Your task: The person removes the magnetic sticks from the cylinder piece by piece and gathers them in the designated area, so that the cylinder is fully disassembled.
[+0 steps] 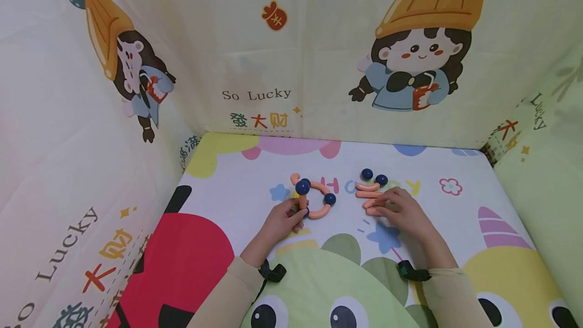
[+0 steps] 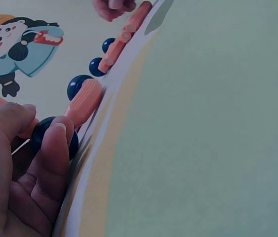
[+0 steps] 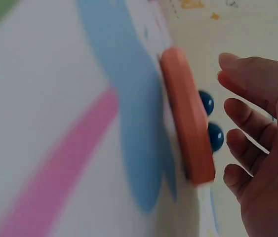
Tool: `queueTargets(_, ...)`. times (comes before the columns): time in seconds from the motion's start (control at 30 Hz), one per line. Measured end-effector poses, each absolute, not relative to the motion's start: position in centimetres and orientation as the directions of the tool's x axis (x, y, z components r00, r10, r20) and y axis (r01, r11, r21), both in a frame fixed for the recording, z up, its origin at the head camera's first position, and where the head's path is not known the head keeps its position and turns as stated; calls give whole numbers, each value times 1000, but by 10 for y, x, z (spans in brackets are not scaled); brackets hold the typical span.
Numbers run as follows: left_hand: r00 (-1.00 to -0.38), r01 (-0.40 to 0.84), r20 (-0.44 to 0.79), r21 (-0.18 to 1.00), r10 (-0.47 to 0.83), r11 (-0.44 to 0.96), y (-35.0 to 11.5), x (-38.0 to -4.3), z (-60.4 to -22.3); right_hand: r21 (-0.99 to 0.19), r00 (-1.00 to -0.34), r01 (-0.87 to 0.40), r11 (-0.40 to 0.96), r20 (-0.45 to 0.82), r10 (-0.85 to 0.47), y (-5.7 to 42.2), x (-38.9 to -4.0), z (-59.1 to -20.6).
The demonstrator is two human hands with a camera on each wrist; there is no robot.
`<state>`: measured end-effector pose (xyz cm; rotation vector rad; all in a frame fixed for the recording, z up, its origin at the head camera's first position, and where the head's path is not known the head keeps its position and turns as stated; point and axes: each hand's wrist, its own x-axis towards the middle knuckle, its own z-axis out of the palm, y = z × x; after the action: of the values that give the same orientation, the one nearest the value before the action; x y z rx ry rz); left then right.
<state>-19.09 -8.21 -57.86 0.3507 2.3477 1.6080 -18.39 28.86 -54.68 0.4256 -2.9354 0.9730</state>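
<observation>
My left hand (image 1: pixel 283 218) grips the near left corner of a ring of salmon-coloured magnetic sticks and navy balls. In the left wrist view its thumb and fingers pinch a navy ball (image 2: pixel 74 143), while a curved stick (image 2: pixel 85 102) runs on to another ball. A straight stick (image 1: pixel 302 202) stands up from that corner with a ball (image 1: pixel 302 187) on top. Over on the right, my right hand (image 1: pixel 405 212) hovers above several loose sticks (image 1: pixel 367 194), fingers slightly bent. The right wrist view shows its fingertips apart from the nearest stick (image 3: pixel 188 118).
Two loose balls, one farther back (image 1: pixel 367 173) and one by a curved stick (image 1: pixel 381 180), lie beyond my right hand. The tabletop (image 1: pixel 268 166) carries a bright cartoon print. Printed cloth walls (image 1: pixel 328 85) enclose its back and sides.
</observation>
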Motion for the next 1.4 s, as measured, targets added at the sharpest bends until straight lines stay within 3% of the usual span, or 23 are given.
queueTargets(0.2,-934,42,-86,937,346,346,-82,-192,-578,-725,-936,-317,612,136,-325,258,-190,-536)
queueTargets(0.43,-934,33,-93,939,345,343,-83,-191,-578,-739,-903,-373,561,152,-401,210,-193,-537)
queueTargets(0.73,-936,52,-71,941,346,334,-84,-191,-579,-808,-908,-235,540,-15,-418,155,-192,-547)
queueTargets(1.1,-937,9,-89,961,338,278,-85,-189,-578,-853,-914,-129,505,-96,-395,142,-185,-563)
queueTargets(1.27,-966,1,-71,961,249,278,-87,-189,-574,-896,-909,-82,437,-113,-401,138,-181,-565)
queueTargets(1.4,-985,83,23,934,171,349,-96,-194,-566,-914,-913,-54,401,-118,-391,135,-180,-565)
